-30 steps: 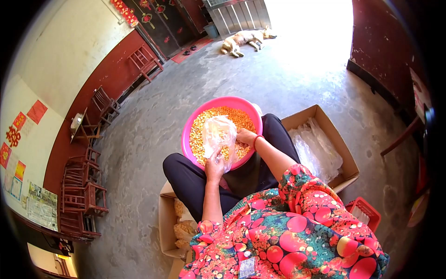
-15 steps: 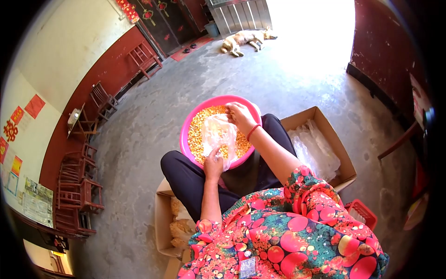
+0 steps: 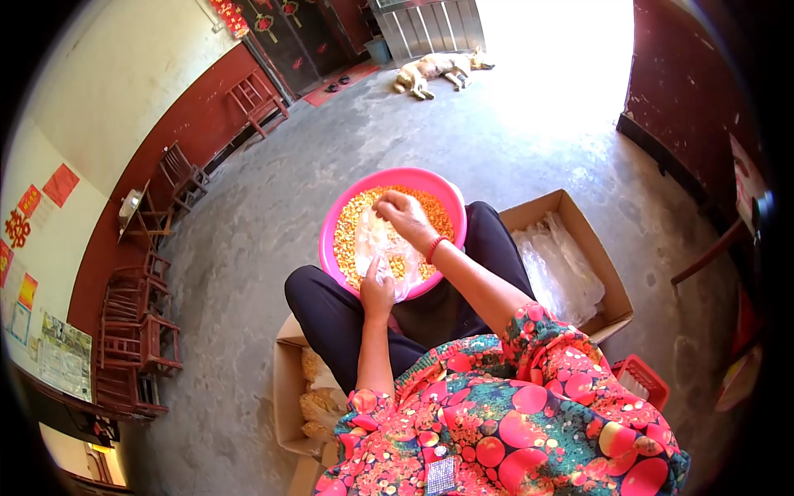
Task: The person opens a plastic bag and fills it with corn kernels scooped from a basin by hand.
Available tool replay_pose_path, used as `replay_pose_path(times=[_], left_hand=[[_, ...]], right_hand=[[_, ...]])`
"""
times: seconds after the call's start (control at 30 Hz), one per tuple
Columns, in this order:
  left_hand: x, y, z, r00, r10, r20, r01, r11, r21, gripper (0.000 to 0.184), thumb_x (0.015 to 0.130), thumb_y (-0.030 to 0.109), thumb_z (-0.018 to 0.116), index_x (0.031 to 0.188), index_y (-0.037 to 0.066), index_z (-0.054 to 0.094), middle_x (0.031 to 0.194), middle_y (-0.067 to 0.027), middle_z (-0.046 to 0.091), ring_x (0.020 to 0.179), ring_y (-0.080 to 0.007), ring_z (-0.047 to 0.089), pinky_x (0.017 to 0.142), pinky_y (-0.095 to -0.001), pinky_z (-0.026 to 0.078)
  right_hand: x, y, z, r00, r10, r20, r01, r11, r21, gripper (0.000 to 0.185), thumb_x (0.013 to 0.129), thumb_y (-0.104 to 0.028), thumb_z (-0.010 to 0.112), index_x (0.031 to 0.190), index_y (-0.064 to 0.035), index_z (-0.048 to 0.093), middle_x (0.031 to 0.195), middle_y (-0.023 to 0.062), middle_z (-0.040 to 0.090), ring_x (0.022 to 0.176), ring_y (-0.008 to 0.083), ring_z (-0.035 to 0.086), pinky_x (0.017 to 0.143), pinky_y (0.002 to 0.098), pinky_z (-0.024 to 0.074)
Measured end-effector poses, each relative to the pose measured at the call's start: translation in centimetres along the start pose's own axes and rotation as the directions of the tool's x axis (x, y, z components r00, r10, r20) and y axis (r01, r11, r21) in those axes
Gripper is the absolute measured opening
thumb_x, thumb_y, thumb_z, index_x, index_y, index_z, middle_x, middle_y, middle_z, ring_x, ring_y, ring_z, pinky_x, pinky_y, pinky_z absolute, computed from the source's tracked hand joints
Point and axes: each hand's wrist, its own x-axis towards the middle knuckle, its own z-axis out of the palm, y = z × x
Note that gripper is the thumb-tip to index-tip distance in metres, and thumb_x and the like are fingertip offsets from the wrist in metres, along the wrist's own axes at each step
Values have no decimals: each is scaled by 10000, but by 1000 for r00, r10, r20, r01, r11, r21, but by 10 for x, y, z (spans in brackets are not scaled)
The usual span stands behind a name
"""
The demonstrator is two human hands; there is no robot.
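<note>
Two bare hands work above a pink basin, which sits between the bent knees of the person's black trousers. Yellow-orange corn kernels cover the inside of the basin. A clear plastic bag is over the kernels, inside the line of the rim, and some kernels show through or beside its thin film.

The left hand grips the near side of the plastic bag, thumb and fingers pinched on the film. The right hand is at the bag's far end, palm down with its fingers bent inward; whether they hold film or kernels I cannot tell. A red bracelet circles the right wrist.

Beside the right leg stands a cardboard box with a heap of clear bags in it. Beside the left leg, a second carton holds packed bags with golden contents. A red plastic basket is near the patterned shirt. Farther off, a tan dog lies on the concrete floor, and wooden chairs line the wall at left.
</note>
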Motion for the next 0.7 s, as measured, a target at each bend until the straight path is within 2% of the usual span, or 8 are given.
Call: replay_pose_path(times=[0.17,0.27,0.33,0.43,0.53,0.57,0.63,0.7], left_hand=[[-1,8,-2,1000,-28,4,28,999,18,451,653,18,466,1100,-43,490,1024,-221,552,972,-280,539,839,-316,407],[-1,3,0,995,-90,48,92,994,-52,444,660,29,476,1098,-43,492,1026,-215,554,963,-265,546,832,-309,411],[0,-9,5,991,131,-28,-130,991,11,435,665,50,467,1097,28,512,962,-217,564,861,-327,562,740,-364,444],[-1,-11,4,996,93,-15,-93,996,15,428,668,48,467,1093,31,517,958,-201,571,861,-325,563,741,-361,444],[-1,-9,3,997,82,2,-82,996,18,423,668,50,468,1088,32,521,959,-204,570,858,-322,565,740,-359,446],[-1,-7,3,997,83,2,-83,996,17,423,668,50,468,1088,32,521,959,-204,570,858,-322,565,740,-359,446],[0,-4,1,999,-8,52,9,999,-31,424,662,25,496,1082,-32,511,994,-189,578,932,-246,563,820,-299,419],[-1,0,-1,997,-32,70,34,999,-17,415,663,23,494,1073,-33,518,991,-186,579,929,-244,564,818,-297,421]], right_hand=[[6,38,-31,969,-2,-248,-71,956,-286,160,754,-150,500,802,-28,590,759,152,594,755,297,571,680,358,444],[-8,69,-49,969,233,-78,-225,712,-665,228,722,-132,499,916,-40,573,950,200,549,898,351,520,805,396,419],[-25,76,-48,960,278,-22,-196,614,-765,277,711,-140,529,972,-53,552,1042,194,498,968,360,479,835,410,403],[-31,86,-37,864,499,64,-190,442,-876,464,675,-176,617,1110,-80,484,1213,151,375,1127,358,361,891,434,368],[-36,79,-35,741,645,185,70,200,-977,448,675,-202,587,1104,-87,526,1158,195,457,1073,328,447,863,371,398],[-33,94,-37,742,645,184,69,199,-978,448,675,-202,587,1104,-87,526,1158,195,457,1073,328,447,863,371,398],[-24,136,-38,474,781,406,287,300,-910,378,642,-219,617,992,-78,601,1041,169,557,971,284,531,818,342,419],[-28,147,-36,497,735,461,287,362,-887,347,629,-218,621,945,-73,620,978,155,585,917,275,555,800,338,423]])
